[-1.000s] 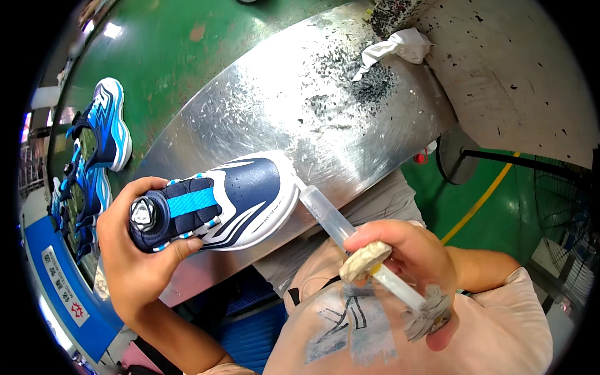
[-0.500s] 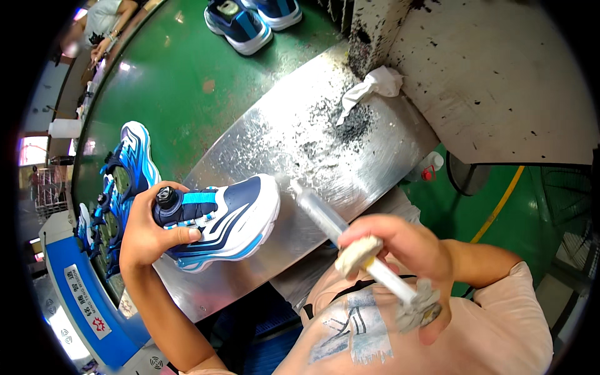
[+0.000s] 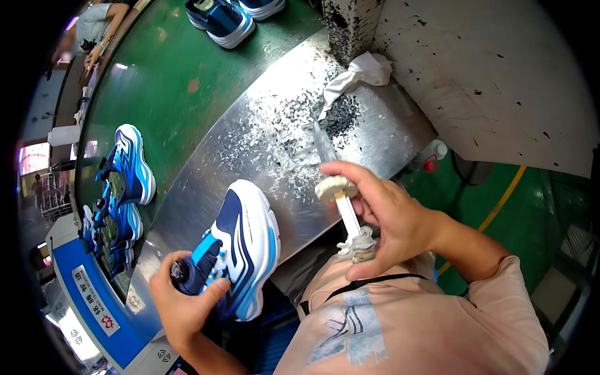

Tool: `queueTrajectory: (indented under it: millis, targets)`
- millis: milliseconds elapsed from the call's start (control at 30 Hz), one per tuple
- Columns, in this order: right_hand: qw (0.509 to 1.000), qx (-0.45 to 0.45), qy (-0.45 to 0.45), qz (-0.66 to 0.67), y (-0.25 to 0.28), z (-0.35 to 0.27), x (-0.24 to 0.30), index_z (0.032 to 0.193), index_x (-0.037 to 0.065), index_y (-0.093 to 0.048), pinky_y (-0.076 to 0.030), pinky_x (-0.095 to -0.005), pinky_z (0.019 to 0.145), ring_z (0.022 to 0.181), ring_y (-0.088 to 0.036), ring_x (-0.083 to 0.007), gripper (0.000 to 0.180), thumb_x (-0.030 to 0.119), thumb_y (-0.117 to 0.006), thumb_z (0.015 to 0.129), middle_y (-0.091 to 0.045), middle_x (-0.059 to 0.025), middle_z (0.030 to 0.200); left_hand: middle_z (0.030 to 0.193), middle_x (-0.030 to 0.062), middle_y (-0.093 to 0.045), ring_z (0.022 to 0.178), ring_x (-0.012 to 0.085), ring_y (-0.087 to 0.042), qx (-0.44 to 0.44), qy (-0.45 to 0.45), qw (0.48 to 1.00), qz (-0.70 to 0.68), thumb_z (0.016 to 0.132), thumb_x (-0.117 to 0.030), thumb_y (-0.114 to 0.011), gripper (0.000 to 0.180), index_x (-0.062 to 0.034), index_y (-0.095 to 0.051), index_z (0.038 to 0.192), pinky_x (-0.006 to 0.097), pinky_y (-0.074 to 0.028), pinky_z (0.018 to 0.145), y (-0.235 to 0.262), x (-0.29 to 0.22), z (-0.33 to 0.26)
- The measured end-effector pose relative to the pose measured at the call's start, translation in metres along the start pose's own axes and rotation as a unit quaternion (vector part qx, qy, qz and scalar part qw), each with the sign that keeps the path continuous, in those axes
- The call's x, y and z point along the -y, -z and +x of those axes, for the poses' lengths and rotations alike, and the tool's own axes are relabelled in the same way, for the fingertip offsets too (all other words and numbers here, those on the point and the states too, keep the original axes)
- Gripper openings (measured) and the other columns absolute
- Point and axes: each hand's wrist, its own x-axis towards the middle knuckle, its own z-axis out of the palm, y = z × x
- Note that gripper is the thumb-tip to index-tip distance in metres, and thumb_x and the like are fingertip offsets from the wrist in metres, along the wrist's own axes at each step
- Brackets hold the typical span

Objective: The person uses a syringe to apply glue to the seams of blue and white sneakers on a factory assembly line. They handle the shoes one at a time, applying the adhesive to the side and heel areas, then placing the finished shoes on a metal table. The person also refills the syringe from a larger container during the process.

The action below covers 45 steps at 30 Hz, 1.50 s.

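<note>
A white and navy sneaker (image 3: 247,240) with bright blue trim is tilted over the near edge of the metal plate, its toe pointing away from me. My left hand (image 3: 184,306) is closed round its collar, thumb on the laces. In my right hand (image 3: 397,215) is a large syringe (image 3: 325,145) with a clear barrel, its flange and plunger end wrapped in pale, lumpy material. Fingers curl about the flange, and the thumb lies near the plunger end. The tip points away from me over the metal plate, beside a pile of dark scraps (image 3: 342,119).
Dried white and dark flecks cover the metal plate (image 3: 206,181). A crumpled white cloth (image 3: 369,70) lies by a speckled machine housing (image 3: 462,81). More sneakers (image 3: 131,165) stand on the green surface (image 3: 181,94) at left, others (image 3: 225,25) at the top. A clear bottle (image 3: 431,153) is at right.
My left hand has swung the sneaker nearer to me and turned its toe away. The right hand has drawn the syringe from the shoe's toe, up toward the dark scraps, steeper than before.
</note>
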Motion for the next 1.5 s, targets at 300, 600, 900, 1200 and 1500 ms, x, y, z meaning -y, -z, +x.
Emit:
queueTrajectory:
  millis: [300,600,900,1200,1500]
  targets:
    - [0.999,0.015,0.04,0.002,-0.005,-0.007,-0.001,0.136,-0.005,-0.031,-0.052,-0.0303,0.073,0.084,-0.061,-0.0231,0.111,0.054,-0.084,0.058,-0.057,-0.0158,0.107,0.089,0.0048,-0.06,0.082,0.0135,-0.059,-0.024,0.052,0.995,-0.077,0.059,-0.022,-0.084,0.058,0.0018,-0.057,0.104,0.026,-0.046,0.08,-0.016,-0.009,-0.016]
    - [0.907,0.029,-0.108,0.405,0.001,-0.01,0.016,0.141,0.003,-0.027,-0.048,-0.0244,0.064,0.073,-0.055,-0.0128,0.107,0.053,-0.081,0.064,-0.057,-0.0142,0.102,0.083,0.0069,-0.061,0.075,0.0144,-0.059,-0.055,0.034,0.996,-0.059,0.053,-0.023,-0.084,0.057,0.001,-0.059,0.097,0.026,-0.048,0.074,-0.023,-0.007,-0.017]
    - [0.825,0.055,-0.197,0.526,0.007,0.007,0.037,0.146,0.005,-0.021,-0.035,-0.0158,0.054,0.067,-0.039,-0.0045,0.131,0.084,-0.066,0.052,-0.052,-0.0145,0.105,0.076,0.0086,-0.06,0.069,0.0178,-0.057,-0.086,0.023,0.996,-0.022,0.049,-0.026,-0.082,0.056,-0.0008,-0.06,0.094,0.028,-0.046,0.071,-0.026,-0.009,-0.021]
    - [0.786,0.043,-0.21,0.58,-0.006,0.01,0.034,0.146,-0.001,-0.02,-0.038,-0.0184,0.066,0.081,-0.045,-0.0085,0.113,0.049,-0.077,0.063,-0.051,-0.0115,0.111,0.078,0.0069,-0.06,0.071,0.0147,-0.058,-0.071,0.013,0.997,-0.029,0.052,-0.022,-0.082,0.053,0.0002,-0.058,0.095,0.025,-0.046,0.072,-0.022,-0.008,-0.022]
    - [0.848,0.094,-0.114,0.509,-0.026,-0.012,0.041,0.144,-0.006,-0.014,-0.042,-0.0265,0.088,0.106,-0.044,-0.0148,0.125,0.048,-0.088,0.059,-0.041,-0.01,0.123,0.08,0.0052,-0.06,0.072,0.0135,-0.058,-0.059,0.031,0.998,-0.013,0.053,-0.021,-0.084,0.054,0.0004,-0.059,0.096,0.025,-0.047,0.072,-0.017,-0.011,-0.025]
